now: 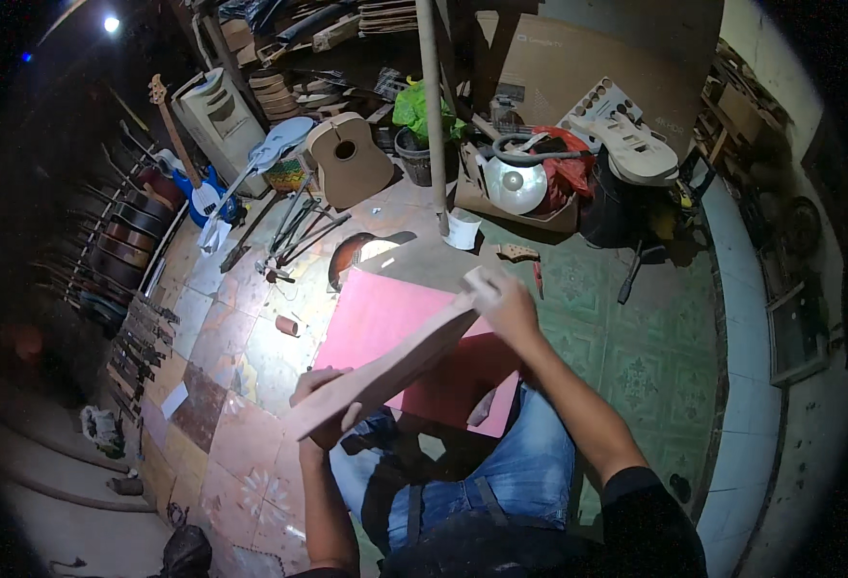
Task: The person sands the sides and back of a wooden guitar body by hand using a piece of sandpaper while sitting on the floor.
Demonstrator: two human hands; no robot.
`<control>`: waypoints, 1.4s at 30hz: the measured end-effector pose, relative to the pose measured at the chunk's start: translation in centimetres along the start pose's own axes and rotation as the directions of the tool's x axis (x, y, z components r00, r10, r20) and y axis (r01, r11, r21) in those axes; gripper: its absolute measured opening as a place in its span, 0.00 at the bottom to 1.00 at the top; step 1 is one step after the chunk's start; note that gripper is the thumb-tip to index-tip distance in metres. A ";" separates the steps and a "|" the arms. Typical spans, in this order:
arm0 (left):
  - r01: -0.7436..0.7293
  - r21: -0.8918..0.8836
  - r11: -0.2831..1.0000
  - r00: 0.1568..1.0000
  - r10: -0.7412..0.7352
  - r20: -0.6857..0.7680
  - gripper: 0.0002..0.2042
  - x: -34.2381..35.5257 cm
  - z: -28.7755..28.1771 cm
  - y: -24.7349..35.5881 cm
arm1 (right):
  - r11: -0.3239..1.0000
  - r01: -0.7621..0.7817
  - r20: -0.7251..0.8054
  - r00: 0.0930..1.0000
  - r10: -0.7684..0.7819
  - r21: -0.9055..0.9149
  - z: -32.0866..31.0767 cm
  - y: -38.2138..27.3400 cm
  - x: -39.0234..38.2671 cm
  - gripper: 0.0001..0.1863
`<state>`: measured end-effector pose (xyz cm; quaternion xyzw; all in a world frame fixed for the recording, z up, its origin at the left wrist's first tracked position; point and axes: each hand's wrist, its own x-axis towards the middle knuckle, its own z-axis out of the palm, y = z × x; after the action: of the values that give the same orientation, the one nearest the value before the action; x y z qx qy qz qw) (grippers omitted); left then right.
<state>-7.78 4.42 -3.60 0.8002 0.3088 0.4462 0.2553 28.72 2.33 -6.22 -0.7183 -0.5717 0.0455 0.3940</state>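
A long, pale wooden piece [385, 371] is tilted across my lap, seen nearly edge-on, its full shape hidden. My left hand [323, 400] is closed around its lower left end, the thumb on the near side. At the upper right end, my right hand [509, 313] is closed on a small pale block [482, 282] pressed to the wood's edge; its exact kind I cannot make out. Beneath the wood lies a pink board [371, 313] over my knees. On that board, near my right thigh, rests a small greyish scrap [482, 407].
Ahead on the tiled floor are a sunburst guitar body [349, 258], a guitar headstock [517, 252], a red-handled tool [538, 279] and a brown cylinder [287, 326]. A pole [432, 116] stands beyond. An acoustic guitar body [349, 159] and a blue bass guitar [207, 197] stand farther back.
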 end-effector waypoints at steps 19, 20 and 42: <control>-0.017 -0.024 1.000 0.991 0.014 -0.137 0.28 -2.7 2.4 1.1 | 0.930 -0.231 -0.001 0.970 0.242 0.284 -0.8 2.4 0.8 0.09; -0.013 -0.044 0.999 0.987 0.006 -0.162 0.27 -3.2 2.3 0.7 | 0.930 -0.227 0.003 0.972 0.236 0.287 -0.9 2.7 1.0 0.09; -0.167 0.031 0.985 0.973 0.170 -0.156 0.24 -2.5 3.3 1.9 | 0.982 -0.030 0.117 0.993 0.008 0.187 -1.9 -2.0 -0.6 0.13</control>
<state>-5.43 0.90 -5.17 0.7878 0.2632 0.5256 0.1840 27.87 0.90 -3.95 -0.6794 -0.5796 0.1448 0.4259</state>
